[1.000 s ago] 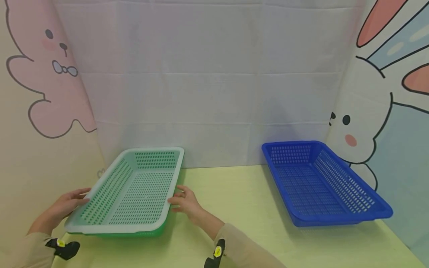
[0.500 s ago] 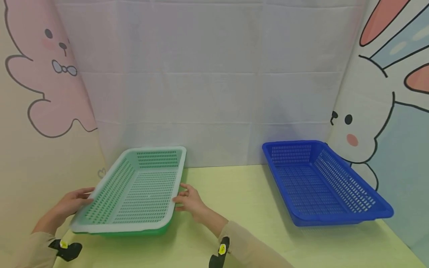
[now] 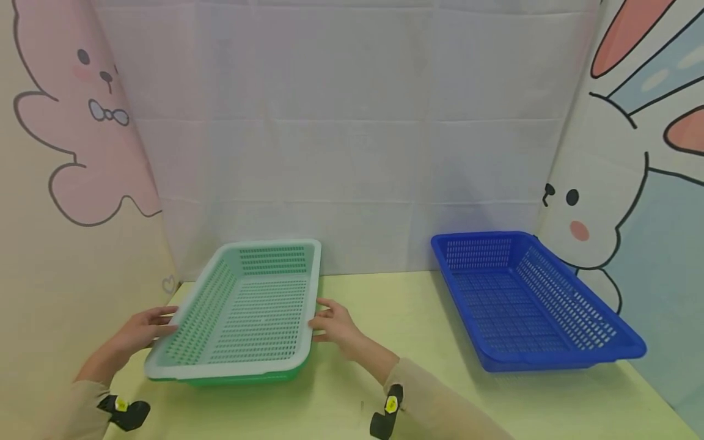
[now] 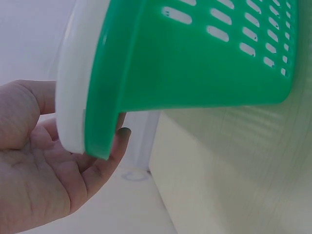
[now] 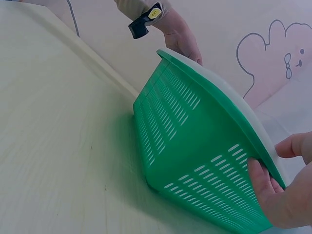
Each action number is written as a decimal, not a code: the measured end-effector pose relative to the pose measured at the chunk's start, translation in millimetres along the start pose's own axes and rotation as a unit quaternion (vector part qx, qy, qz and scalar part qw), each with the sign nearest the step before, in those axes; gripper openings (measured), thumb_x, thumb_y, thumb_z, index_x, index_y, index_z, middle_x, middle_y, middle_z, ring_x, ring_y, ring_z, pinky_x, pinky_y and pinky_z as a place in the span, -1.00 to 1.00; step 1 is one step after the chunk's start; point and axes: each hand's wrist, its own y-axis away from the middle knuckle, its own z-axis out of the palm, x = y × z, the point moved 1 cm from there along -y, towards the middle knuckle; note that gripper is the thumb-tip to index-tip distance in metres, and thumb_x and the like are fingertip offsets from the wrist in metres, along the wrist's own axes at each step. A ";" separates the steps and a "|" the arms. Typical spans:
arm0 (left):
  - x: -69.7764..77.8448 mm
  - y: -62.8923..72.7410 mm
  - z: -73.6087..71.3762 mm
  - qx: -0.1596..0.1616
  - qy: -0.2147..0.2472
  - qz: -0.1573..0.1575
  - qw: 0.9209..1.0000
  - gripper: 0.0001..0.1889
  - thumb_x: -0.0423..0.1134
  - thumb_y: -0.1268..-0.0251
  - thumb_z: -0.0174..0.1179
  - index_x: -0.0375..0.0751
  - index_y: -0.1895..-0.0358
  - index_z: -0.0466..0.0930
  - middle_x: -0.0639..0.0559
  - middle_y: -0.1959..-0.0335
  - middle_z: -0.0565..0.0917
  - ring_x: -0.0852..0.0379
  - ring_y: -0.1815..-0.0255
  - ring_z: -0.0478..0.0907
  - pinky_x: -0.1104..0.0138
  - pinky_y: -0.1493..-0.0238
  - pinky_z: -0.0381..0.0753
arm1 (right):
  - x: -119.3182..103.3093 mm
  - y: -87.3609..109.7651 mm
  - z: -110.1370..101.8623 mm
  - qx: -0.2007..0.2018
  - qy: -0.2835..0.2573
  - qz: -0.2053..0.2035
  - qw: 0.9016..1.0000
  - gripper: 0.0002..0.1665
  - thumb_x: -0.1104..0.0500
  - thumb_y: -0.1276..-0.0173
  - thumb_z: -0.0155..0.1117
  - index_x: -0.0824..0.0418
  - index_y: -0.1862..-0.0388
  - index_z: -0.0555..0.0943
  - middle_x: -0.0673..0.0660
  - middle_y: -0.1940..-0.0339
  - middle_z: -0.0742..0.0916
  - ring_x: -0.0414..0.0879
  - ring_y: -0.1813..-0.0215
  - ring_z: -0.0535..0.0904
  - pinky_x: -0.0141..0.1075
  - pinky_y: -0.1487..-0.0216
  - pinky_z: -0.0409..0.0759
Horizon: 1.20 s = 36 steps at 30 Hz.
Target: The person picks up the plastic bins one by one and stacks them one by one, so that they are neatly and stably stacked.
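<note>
Gripping by the rims: both hands are holding a white slotted plastic basket (image 3: pixel 225 370) that is sitting nested in a green slotted plastic basket (image 5: pixel 200 131), at the left of the pale-yellow table (image 3: pixel 396 305); I cannot tell whether the base is touching it.
Left hand (image 3: pixel 142 330): is holding the left rims, partly closed, fingers reaching under the green lip, thumb lying against the white one.
Right hand (image 3: pixel 340 327): is pinching the opposite rims likewise, half closed, thumb on white, fingertips against green.
Nested pair: is probably needing equal pressure on both lips and a level hold, or the layers could be separating.
Blue basket (image 3: pixel 550 359): is standing well apart on the right, its slotted floor showing.
White cloth (image 3: pixel 341 153): is hanging behind.
</note>
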 end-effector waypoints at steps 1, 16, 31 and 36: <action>1.3 -0.2 1.9 -0.001 0.001 0.005 1.000 -0.32 -0.22 -0.33 0.02 -0.64 -0.28 -0.07 -0.62 -0.19 0.16 -0.16 0.01 0.47 0.07 0.11 0.53 | -0.4 1.0 -2.8 0.000 0.001 0.000 1.000 -0.27 0.38 -0.17 0.15 0.40 -0.32 0.15 0.28 0.09 0.55 -0.02 0.18 0.60 -0.12 0.16 0.61; 21.5 -5.6 29.5 0.001 0.017 0.046 0.999 -0.30 -0.18 -0.28 0.09 -0.60 -0.29 0.00 -0.57 -0.16 0.26 -0.05 0.11 0.56 0.15 0.16 0.57 | -8.0 17.8 -39.1 -0.006 0.039 -0.009 0.999 -0.23 0.36 -0.16 0.14 0.43 -0.34 0.10 0.31 0.07 0.57 0.00 0.19 0.61 -0.14 0.20 0.62; 39.9 -6.9 53.2 -0.002 0.080 0.069 0.994 -0.31 -0.21 -0.26 0.11 -0.55 -0.30 0.02 -0.52 -0.16 0.30 -0.05 0.09 0.56 0.24 0.20 0.59 | -10.6 28.9 -67.7 0.010 0.039 -0.011 0.999 -0.26 0.35 -0.16 0.13 0.41 -0.32 0.14 0.30 0.06 0.58 -0.04 0.21 0.60 -0.13 0.24 0.63; 46.0 -8.5 66.3 0.001 0.090 0.068 0.994 -0.31 -0.19 -0.25 0.12 -0.51 -0.31 0.03 -0.48 -0.16 0.32 -0.02 0.11 0.56 0.23 0.19 0.58 | -12.6 38.6 -79.1 0.019 0.045 -0.010 0.999 -0.25 0.34 -0.16 0.12 0.42 -0.33 0.12 0.32 0.04 0.57 -0.04 0.20 0.60 -0.13 0.26 0.63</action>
